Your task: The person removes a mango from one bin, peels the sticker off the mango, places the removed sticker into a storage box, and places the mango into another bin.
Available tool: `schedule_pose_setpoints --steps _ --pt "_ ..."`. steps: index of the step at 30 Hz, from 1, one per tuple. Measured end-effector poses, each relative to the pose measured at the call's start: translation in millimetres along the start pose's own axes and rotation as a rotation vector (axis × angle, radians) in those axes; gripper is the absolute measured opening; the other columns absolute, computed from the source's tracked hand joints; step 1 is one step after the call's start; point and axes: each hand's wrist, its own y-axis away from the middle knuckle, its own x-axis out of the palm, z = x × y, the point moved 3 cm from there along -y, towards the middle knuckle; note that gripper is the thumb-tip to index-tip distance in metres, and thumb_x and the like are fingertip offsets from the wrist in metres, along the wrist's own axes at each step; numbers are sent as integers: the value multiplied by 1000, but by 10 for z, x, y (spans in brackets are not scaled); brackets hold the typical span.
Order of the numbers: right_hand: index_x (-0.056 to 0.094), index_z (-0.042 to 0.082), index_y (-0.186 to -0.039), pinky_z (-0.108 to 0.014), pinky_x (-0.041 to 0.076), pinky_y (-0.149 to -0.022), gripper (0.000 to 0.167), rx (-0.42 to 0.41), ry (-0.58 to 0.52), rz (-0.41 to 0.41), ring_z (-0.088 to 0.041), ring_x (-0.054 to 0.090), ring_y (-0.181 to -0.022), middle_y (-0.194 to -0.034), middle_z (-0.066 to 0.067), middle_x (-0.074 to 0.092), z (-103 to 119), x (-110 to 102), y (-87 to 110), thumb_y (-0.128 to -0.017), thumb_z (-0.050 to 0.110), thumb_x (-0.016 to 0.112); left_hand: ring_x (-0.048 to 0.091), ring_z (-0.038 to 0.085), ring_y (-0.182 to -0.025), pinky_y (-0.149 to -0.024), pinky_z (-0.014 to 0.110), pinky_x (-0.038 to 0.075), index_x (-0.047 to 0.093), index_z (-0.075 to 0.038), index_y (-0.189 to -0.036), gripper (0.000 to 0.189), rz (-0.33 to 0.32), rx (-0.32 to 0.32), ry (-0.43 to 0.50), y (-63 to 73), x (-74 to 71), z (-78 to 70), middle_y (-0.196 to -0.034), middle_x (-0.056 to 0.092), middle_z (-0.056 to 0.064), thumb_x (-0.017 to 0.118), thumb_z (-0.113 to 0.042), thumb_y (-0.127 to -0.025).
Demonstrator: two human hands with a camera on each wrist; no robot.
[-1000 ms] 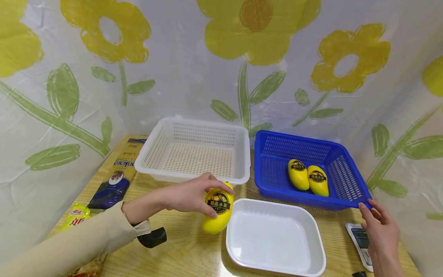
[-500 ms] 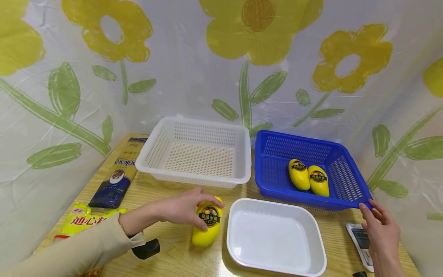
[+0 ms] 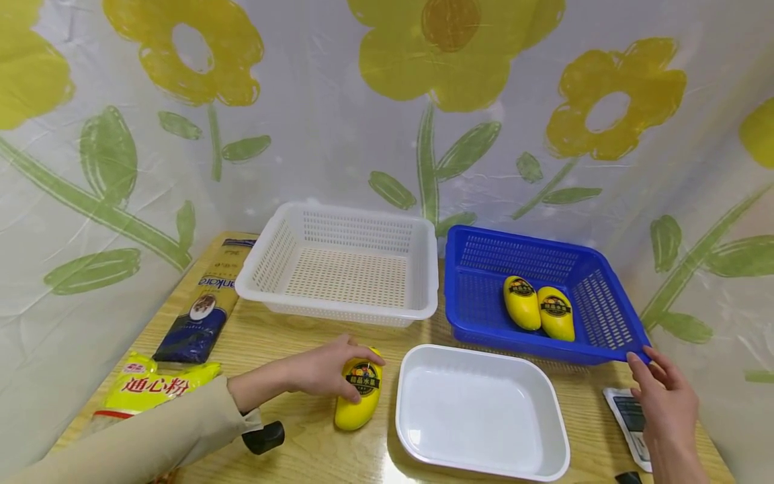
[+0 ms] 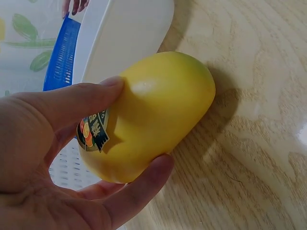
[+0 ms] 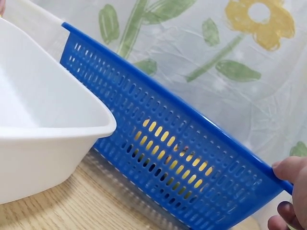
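Observation:
My left hand (image 3: 329, 368) holds a yellow mango (image 3: 358, 396) with a black fruit label, low at the table left of the white tray. In the left wrist view, thumb and fingers grip opposite sides of this mango (image 4: 158, 105), and its shadow falls on the wood beside it. At the far right my right hand (image 3: 665, 403) pinches the near right corner of the blue basket (image 3: 508, 344) between thumb and fingers. Two more labelled mangoes, a left one (image 3: 521, 306) and a right one (image 3: 556, 316), lie side by side inside that basket. From the right wrist, they show yellow through the slots.
A white tray (image 3: 478, 410) stands in front of the blue basket. Behind my left hand is a white slotted basket (image 3: 345, 312). A pasta bag (image 3: 208, 302) and a yellow-green packet (image 3: 151, 386) lie at the left. A flat dark-labelled pack (image 3: 629, 423) rests beside my right hand.
My left hand has carried the mango left and down to the table, away from the white tray. My right hand stays on the blue basket's corner.

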Motion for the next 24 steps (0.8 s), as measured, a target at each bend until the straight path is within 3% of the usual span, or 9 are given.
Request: schedule_pose_setpoints --steps 10,16,21,24 --pt "52 27 -142 -12 46 -55 73 -3 -16 2 -6 49 -87 -105 12 47 -1 9 -4 -78 53 73 50 23 -99 -84 43 48 59 -17 -135 59 18 -5 58 8 -10 50 -125 47 16 79 -10 -80" --pt "56 28 -138 -11 44 -57 63 -20 -38 -11 -4 47 -88 -107 15 46 -6 4 1 -81 46 75 49 23 -104 -85 43 46 58 -16 -136 58 21 15 60 12 -2 79 -125 50 14 78 -12 -81" --pt "56 29 -139 -18 38 -77 56 -108 69 -76 -4 38 -109 -132 12 40 64 12 54 -87 44 70 47 26 -113 -91 42 44 57 -13 -136 58 24 49 79 10 8 90 -129 53 11 78 -12 -82" --pt "54 29 -141 -25 33 -83 54 -194 152 -115 -3 29 -114 -134 15 34 150 28 127 -91 43 66 46 27 -119 -97 43 43 56 -10 -136 58 31 71 91 2 11 92 -130 55 8 78 -11 -83"
